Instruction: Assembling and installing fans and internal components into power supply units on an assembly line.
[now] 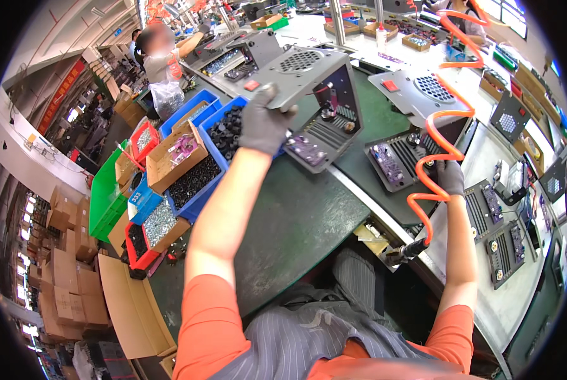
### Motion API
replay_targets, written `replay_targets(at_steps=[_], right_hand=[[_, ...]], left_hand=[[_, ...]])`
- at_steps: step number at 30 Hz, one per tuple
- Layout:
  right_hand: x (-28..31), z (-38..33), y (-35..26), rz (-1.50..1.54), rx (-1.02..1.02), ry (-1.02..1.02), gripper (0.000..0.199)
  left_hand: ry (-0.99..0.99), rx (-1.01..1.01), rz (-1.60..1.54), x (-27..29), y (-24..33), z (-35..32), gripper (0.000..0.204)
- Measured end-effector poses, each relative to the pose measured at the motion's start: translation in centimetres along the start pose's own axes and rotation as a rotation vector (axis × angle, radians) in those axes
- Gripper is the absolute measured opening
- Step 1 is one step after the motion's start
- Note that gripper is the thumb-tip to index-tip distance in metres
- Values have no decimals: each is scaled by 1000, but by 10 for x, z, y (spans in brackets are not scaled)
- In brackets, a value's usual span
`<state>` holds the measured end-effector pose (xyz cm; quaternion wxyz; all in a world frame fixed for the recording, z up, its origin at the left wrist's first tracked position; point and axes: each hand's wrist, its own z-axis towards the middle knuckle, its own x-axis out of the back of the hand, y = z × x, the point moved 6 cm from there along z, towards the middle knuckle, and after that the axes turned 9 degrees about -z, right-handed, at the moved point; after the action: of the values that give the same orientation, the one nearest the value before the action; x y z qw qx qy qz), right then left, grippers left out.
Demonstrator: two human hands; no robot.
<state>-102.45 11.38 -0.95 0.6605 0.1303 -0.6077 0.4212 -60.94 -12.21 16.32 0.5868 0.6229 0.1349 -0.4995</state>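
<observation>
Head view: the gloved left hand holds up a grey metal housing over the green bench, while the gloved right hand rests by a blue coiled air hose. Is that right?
Not quite: the coiled air hose is orange, not blue, as the head view shows. The rest holds: the gloved left hand grips the grey metal housing above the green bench, and the gloved right hand sits beside the hose.
</observation>
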Motion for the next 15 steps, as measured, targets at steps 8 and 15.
replay_targets(at_steps=[8,15], right_hand=[[10,-23,-22,-236,60,-306,50],[33,-113,-26,-331,645,-389,81]], left_hand=[[-144,180,13,-41,-120,68,31],[-36,-28,1011,44,-60,24,45]])
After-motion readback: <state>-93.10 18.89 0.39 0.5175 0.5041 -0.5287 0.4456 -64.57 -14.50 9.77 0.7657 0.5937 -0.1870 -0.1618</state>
